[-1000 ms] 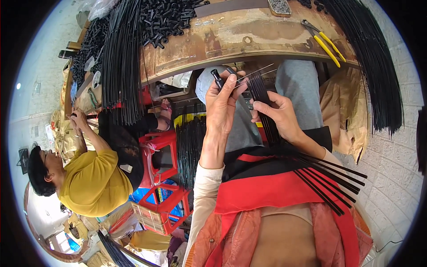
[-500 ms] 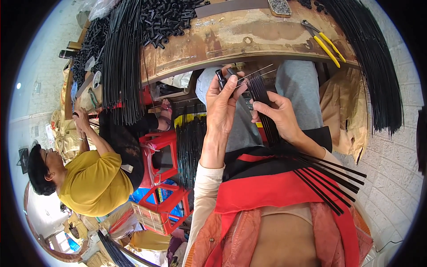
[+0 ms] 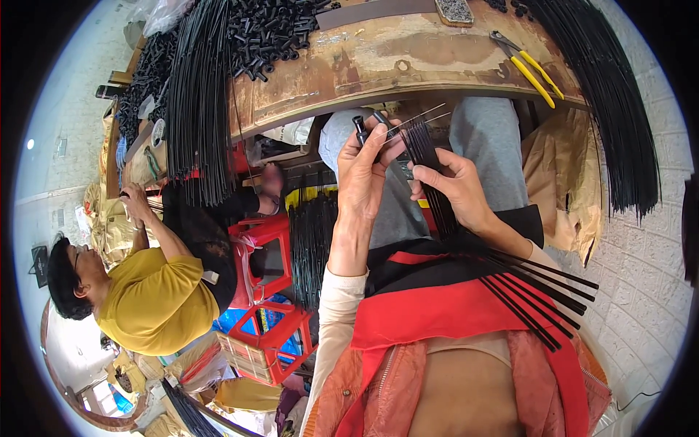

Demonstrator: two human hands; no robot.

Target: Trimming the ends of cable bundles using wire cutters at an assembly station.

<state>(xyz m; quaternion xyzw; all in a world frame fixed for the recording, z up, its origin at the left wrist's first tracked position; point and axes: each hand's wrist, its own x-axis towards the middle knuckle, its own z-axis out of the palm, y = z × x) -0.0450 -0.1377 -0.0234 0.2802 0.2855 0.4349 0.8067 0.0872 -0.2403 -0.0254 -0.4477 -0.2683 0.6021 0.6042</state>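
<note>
My left hand (image 3: pixel 357 175) is closed around a few short black tubular fittings (image 3: pixel 359 127), which stick out past the thumb. Two thin pale metal rods (image 3: pixel 428 113) cross at its fingertips and point up to the right. My right hand (image 3: pixel 457 188) grips a bundle of thin black rods (image 3: pixel 439 213), thumb laid across it. The bundle stands over my lap, its upper ends fanned close to my left fingertips. Several thicker black rod ends (image 3: pixel 518 315) spread over the red and black apron (image 3: pixel 422 309) below my right forearm.
Ahead is a worn wooden table (image 3: pixel 408 51) with yellow-handled pliers (image 3: pixel 528 69) and a heap of black fittings (image 3: pixel 266 36). Long black rods hang over its left (image 3: pixel 200 109) and right (image 3: pixel 615 109) ends. A person in yellow (image 3: pixel 149 298) sits left, near red stools (image 3: pixel 266 255).
My hands keep nearly the same place and hold. The person at the left has moved their head slightly, and their foot is blurred by motion.
</note>
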